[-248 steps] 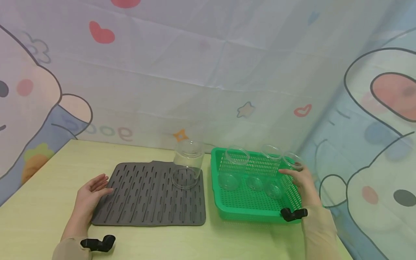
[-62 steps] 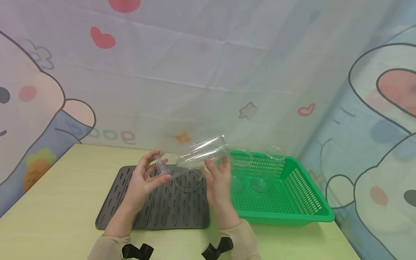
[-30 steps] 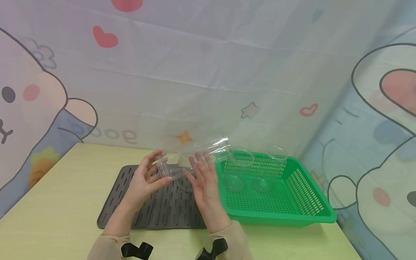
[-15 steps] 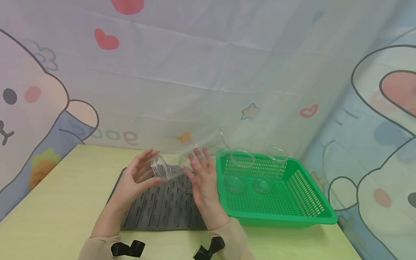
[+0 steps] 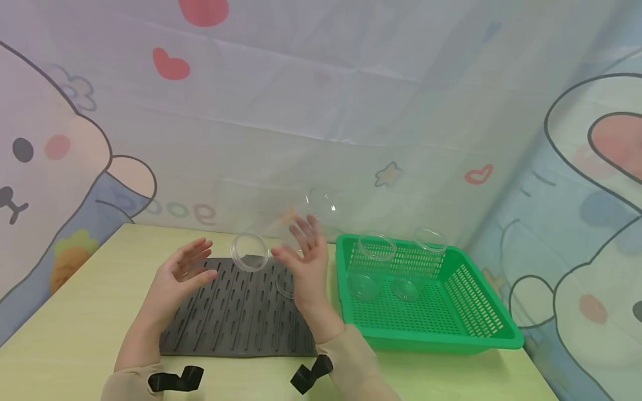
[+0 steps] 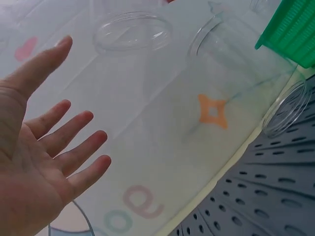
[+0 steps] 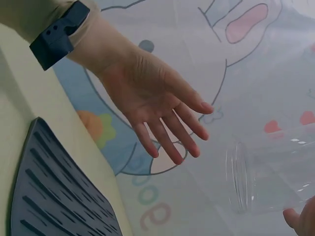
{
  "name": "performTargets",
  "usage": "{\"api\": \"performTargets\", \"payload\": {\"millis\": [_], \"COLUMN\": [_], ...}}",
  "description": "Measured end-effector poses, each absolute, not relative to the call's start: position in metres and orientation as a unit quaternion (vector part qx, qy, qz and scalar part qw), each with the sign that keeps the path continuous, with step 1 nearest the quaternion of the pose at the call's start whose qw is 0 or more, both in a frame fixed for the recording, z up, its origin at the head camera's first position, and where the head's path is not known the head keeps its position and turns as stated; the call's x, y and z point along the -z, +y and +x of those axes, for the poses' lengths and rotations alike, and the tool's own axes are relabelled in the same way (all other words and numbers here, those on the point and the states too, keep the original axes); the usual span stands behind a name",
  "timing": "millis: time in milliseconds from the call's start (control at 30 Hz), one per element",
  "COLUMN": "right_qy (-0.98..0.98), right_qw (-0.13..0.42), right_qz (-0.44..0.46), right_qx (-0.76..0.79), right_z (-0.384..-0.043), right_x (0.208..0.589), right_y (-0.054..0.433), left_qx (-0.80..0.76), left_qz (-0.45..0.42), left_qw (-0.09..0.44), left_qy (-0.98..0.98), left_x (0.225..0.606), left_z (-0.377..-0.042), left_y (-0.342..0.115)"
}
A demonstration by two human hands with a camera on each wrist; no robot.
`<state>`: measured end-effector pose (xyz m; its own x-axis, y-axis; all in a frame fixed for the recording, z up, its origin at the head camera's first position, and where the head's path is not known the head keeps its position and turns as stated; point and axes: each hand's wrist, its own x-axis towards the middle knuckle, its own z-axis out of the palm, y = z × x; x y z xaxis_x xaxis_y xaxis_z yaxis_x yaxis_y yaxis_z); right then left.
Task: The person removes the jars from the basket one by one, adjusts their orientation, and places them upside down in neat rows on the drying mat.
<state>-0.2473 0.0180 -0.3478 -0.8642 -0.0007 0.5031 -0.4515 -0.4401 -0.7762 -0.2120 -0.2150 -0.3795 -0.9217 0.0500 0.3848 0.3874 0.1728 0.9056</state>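
Note:
A clear plastic jar (image 5: 263,242) with a ringed mouth is held tilted above the mat, mouth toward the lower left. The right hand (image 5: 308,267) grips it between thumb and fingers; in the right wrist view only its thumb (image 7: 301,219) shows beneath the jar (image 7: 275,169). The left hand (image 5: 173,281) is off to the left, fingers spread, holding nothing. In the left wrist view this hand (image 6: 54,147) is apart from the held jar's mouth (image 6: 132,32). A second clear jar (image 6: 290,110) stands on the grey slotted mat (image 5: 225,317), mostly hidden behind the right hand in the head view.
To the right is a green slotted basket (image 5: 426,342) with two clear jars (image 5: 377,248) standing in it, one beside the other. The pale table (image 5: 65,334) ends at a printed cloth (image 5: 281,100) behind.
The right hand took a jar from the basket, and both hands held it over the mat. Now the left hand has let go and moved left, and the jar's mouth has swung toward the head camera.

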Motion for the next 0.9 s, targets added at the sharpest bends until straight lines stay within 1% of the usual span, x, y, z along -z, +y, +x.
{"api": "performTargets", "payload": {"millis": [233, 567, 700, 900], "right_qy": [-0.561, -0.633, -0.656, -0.695], "right_qw": [0.16, 0.173, 0.184, 0.176], "right_qz": [0.244, 0.237, 0.222, 0.195], "right_qx": [-0.774, -0.716, -0.698, -0.669], "right_z": [-0.255, -0.269, -0.274, -0.282], "right_x": [0.35, 0.364, 0.371, 0.381], "right_y": [0.004, -0.018, -0.022, -0.028], "left_qx": [0.673, 0.687, 0.696, 0.701], "left_qz": [-0.096, -0.045, -0.028, 0.008], "left_qw": [0.141, 0.135, 0.118, 0.092], "left_qy": [-0.72, -0.713, -0.708, -0.707], "left_x": [0.399, 0.423, 0.435, 0.448], "left_z": [-0.215, -0.22, -0.221, -0.222], "left_y": [-0.237, -0.256, -0.261, -0.265]}}
